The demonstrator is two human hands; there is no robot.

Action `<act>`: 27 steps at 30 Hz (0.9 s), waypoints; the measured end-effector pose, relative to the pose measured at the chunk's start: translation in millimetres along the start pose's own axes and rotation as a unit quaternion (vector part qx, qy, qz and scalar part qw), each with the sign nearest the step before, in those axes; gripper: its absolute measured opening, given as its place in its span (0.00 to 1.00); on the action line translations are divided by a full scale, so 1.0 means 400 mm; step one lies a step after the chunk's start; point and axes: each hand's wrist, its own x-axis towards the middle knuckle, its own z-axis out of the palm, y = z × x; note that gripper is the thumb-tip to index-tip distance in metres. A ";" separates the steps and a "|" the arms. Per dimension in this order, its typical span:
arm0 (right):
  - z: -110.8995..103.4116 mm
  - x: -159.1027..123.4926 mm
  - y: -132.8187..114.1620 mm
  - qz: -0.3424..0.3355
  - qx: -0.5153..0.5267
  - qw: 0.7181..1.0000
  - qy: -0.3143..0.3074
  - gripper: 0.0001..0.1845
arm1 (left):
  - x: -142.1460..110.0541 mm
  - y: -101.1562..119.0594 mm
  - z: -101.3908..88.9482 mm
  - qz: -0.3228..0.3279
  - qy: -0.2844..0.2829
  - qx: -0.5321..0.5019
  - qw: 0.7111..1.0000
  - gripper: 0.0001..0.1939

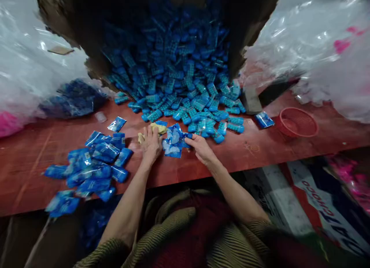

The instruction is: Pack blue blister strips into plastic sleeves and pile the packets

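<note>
My left hand [150,144] lies on the red table [260,152] with its fingers stretched forward and taped at the tips, touching the left edge of a small stack of blue plastic packets [173,141]. My right hand [200,146] pinches the right edge of that same stack. Behind the stack, a big heap of loose blue items [185,87] spills from a torn cardboard box [86,29]. To the left lies a pile of filled blue packets [92,168].
A red plastic basket [297,122] sits at the right of the table, a single blue packet [264,119] beside it. Large clear plastic bags [318,44] flank the box on both sides. A printed sack [318,206] lies on the floor to the right.
</note>
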 end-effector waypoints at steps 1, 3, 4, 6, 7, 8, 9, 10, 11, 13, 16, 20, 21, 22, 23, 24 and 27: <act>-0.005 -0.002 0.001 -0.008 0.000 1.000 0.010 0.16 | 0.001 -0.001 -0.011 -0.018 0.018 -0.011 1.000 0.29; -0.013 -0.007 0.002 -0.021 0.002 0.999 0.027 0.16 | -0.007 0.004 -0.033 -0.038 0.048 -0.067 0.996 0.32; -0.014 -0.011 0.003 -0.026 0.005 0.999 0.034 0.15 | -0.020 0.014 -0.043 -0.042 0.059 -0.112 0.991 0.33; -0.009 -0.019 0.004 -0.035 0.012 0.998 0.044 0.15 | -0.064 0.049 -0.059 -0.029 0.101 -0.231 0.967 0.37; -0.003 -0.025 0.006 -0.035 0.016 0.998 0.043 0.15 | -0.090 0.073 -0.062 -0.019 0.086 -0.312 0.946 0.37; 0.005 -0.031 0.009 -0.032 0.021 0.999 0.037 0.15 | -0.116 0.099 -0.064 -0.027 0.047 -0.404 0.913 0.36; 0.015 -0.037 0.013 -0.028 0.028 0.999 0.029 0.15 | -0.138 0.126 -0.062 -0.049 0.010 -0.480 0.876 0.35; 0.026 -0.043 0.019 -0.027 0.036 0.999 0.018 0.15 | -0.155 0.151 -0.059 -0.079 -0.018 -0.534 0.841 0.33; 0.035 -0.048 0.025 -0.027 0.042 0.999 0.006 0.15 | -0.167 0.173 -0.056 -0.113 -0.020 -0.578 0.808 0.30; 0.051 -0.056 0.038 -0.030 0.037 0.999 -0.012 0.14 | -0.174 0.204 -0.052 -0.176 0.012 -0.638 0.750 0.22; 0.060 -0.061 0.050 -0.030 0.000 0.999 -0.010 0.13 | -0.168 0.218 -0.058 -0.224 0.055 -0.681 0.695 0.17; 0.058 -0.063 0.051 -0.034 -0.041 0.999 0.000 0.13 | -0.170 0.213 -0.071 -0.250 0.062 -0.683 0.683 0.15; 0.056 -0.064 0.050 -0.036 -0.051 0.998 0.001 0.13 | -0.173 0.212 -0.071 -0.251 0.064 -0.680 0.686 0.15; 0.055 -0.064 0.049 -0.037 -0.060 0.998 0.001 0.13 | -0.175 0.210 -0.071 -0.250 0.064 -0.676 0.690 0.14; 0.054 -0.065 0.048 -0.036 -0.069 0.997 -0.001 0.13 | -0.177 0.208 -0.071 -0.248 0.061 -0.673 0.694 0.14; 0.053 -0.066 0.046 -0.034 -0.076 0.997 -0.004 0.13 | -0.179 0.207 -0.072 -0.244 0.058 -0.670 0.698 0.13; 0.058 -0.066 0.037 -0.033 -0.088 0.995 -0.016 0.13 | -0.175 0.203 -0.079 -0.230 0.055 -0.658 0.715 0.13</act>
